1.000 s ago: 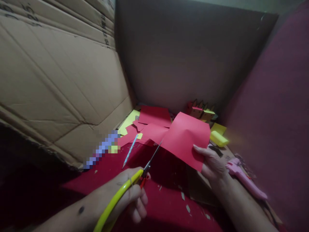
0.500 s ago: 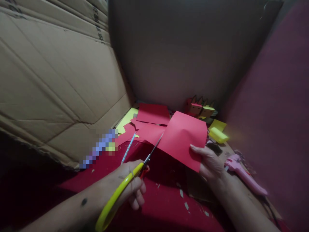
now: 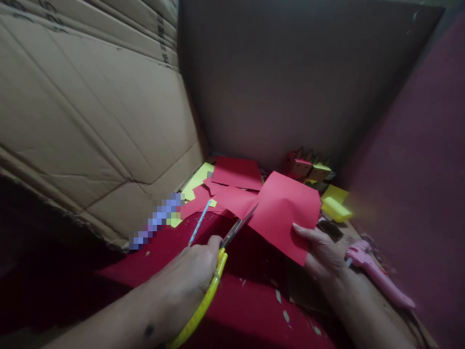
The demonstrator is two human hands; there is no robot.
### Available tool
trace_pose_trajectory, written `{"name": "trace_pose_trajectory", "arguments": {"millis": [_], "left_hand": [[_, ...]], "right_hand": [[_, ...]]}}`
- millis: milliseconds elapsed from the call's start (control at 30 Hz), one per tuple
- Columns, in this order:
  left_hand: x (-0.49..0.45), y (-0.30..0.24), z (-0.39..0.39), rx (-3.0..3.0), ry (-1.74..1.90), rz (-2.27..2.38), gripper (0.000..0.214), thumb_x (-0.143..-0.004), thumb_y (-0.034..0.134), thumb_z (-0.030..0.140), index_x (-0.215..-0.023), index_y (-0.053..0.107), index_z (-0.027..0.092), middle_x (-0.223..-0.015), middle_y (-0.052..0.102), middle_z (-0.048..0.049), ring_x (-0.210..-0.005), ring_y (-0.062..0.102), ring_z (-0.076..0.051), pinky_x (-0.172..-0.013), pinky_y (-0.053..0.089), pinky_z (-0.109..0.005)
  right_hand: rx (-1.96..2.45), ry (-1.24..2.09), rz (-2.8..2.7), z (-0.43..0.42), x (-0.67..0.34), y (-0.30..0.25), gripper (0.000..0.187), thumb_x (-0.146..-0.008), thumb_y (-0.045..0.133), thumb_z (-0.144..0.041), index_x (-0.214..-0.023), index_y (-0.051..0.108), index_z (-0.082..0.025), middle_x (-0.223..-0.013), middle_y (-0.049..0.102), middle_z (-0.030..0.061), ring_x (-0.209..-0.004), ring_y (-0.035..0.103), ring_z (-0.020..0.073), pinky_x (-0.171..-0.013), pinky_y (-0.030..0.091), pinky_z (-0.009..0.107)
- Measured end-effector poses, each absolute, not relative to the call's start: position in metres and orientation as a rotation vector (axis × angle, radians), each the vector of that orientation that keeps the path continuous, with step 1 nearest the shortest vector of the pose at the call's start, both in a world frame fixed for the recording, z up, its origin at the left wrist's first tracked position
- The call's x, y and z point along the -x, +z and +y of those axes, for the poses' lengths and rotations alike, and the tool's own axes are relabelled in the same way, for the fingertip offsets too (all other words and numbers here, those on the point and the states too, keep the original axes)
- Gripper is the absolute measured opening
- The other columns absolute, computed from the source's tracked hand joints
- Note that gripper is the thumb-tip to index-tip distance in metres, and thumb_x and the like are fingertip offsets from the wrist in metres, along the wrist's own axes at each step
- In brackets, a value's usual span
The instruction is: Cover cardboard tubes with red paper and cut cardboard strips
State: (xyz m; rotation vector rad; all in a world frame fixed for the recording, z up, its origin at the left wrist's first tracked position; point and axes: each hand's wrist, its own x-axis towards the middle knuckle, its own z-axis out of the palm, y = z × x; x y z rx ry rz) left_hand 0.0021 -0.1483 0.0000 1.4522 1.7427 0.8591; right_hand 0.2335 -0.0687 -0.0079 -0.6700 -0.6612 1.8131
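Note:
My left hand (image 3: 192,271) is closed around the yellow handles of a pair of scissors (image 3: 218,264). The blades point up and right and touch the left edge of a red paper sheet (image 3: 286,213). My right hand (image 3: 321,249) pinches that sheet at its lower right corner and holds it lifted above the red work surface (image 3: 250,305). A thin light-blue stick (image 3: 199,223) lies just left of the blades.
Cardboard walls (image 3: 90,106) enclose the left and back. Red and yellow paper pieces (image 3: 236,174) lie at the back, with small paper figures (image 3: 308,169) and a yellow block (image 3: 337,209). A pink glue gun (image 3: 378,276) lies at the right. Paper scraps dot the surface.
My left hand has turned over and pushed the scissors forward, so the blades now meet the sheet's left edge. The right hand still holds the sheet in about the same place.

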Motion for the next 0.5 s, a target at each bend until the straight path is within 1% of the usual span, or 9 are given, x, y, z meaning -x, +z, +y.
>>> {"name": "trace_pose_trajectory", "arguments": {"millis": [100, 167, 300, 367, 433, 500], "left_hand": [[0.0007, 0.0066, -0.1508, -1.672, 0.700, 1.822, 0.007, -0.070, 0.051, 0.030, -0.069, 0.056, 0.024, -0.047, 0.047, 0.0018, -0.044, 0.043, -0.017, -0.053, 0.026, -0.027], [0.0022, 0.0084, -0.1521, -1.734, 0.652, 1.812, 0.006, -0.069, 0.050, 0.026, -0.070, 0.056, 0.024, -0.048, 0.047, 0.0018, -0.044, 0.041, -0.016, -0.053, 0.023, -0.027], [0.0055, 0.0090, -0.1546, -1.750, 0.737, 1.755, 0.007, -0.068, 0.048, 0.024, -0.067, 0.055, 0.024, -0.049, 0.048, 0.0015, -0.044, 0.037, -0.015, -0.053, 0.021, -0.027], [0.0068, 0.0086, -0.1550, -1.735, 0.785, 1.694, 0.004, -0.067, 0.051, 0.025, -0.066, 0.055, 0.024, -0.050, 0.049, 0.0014, -0.045, 0.037, -0.015, -0.053, 0.021, -0.027], [0.0071, 0.0068, -0.1542, -1.647, 0.841, 1.655, 0.002, -0.065, 0.054, 0.026, -0.064, 0.054, 0.024, -0.048, 0.047, 0.0023, -0.044, 0.036, -0.014, -0.052, 0.020, -0.027], [0.0067, 0.0033, -0.1525, -1.522, 0.921, 1.621, 0.006, -0.066, 0.055, 0.027, -0.062, 0.052, 0.024, -0.046, 0.044, 0.0029, -0.043, 0.033, -0.014, -0.051, 0.019, -0.027]], "right_hand": [[0.680, 1.818, -0.631, -0.0687, -0.2331, -0.0096, 0.039, -0.065, 0.066, -0.005, -0.103, 0.064, -0.016, -0.092, 0.073, 0.0085, -0.090, 0.067, 0.0264, -0.090, 0.049, 0.044], [0.685, 1.802, -0.626, -0.0689, -0.2322, -0.0104, 0.039, -0.065, 0.066, -0.005, -0.102, 0.065, -0.017, -0.092, 0.073, 0.0080, -0.089, 0.067, 0.0261, -0.090, 0.049, 0.044], [0.678, 1.795, -0.658, -0.0703, -0.2298, -0.0101, 0.036, -0.064, 0.067, -0.006, -0.098, 0.066, -0.017, -0.090, 0.073, 0.0078, -0.089, 0.068, 0.0266, -0.091, 0.049, 0.044], [0.677, 1.794, -0.665, -0.0710, -0.2288, -0.0095, 0.034, -0.064, 0.067, -0.005, -0.096, 0.067, -0.017, -0.089, 0.073, 0.0077, -0.089, 0.068, 0.0266, -0.091, 0.049, 0.044], [0.683, 1.794, -0.650, -0.0715, -0.2281, -0.0092, 0.033, -0.064, 0.067, -0.005, -0.094, 0.067, -0.017, -0.088, 0.073, 0.0076, -0.088, 0.068, 0.0265, -0.091, 0.049, 0.044], [0.694, 1.802, -0.620, -0.0717, -0.2278, -0.0093, 0.031, -0.064, 0.067, -0.005, -0.093, 0.068, -0.017, -0.088, 0.073, 0.0079, -0.088, 0.068, 0.0266, -0.090, 0.049, 0.044]]}}
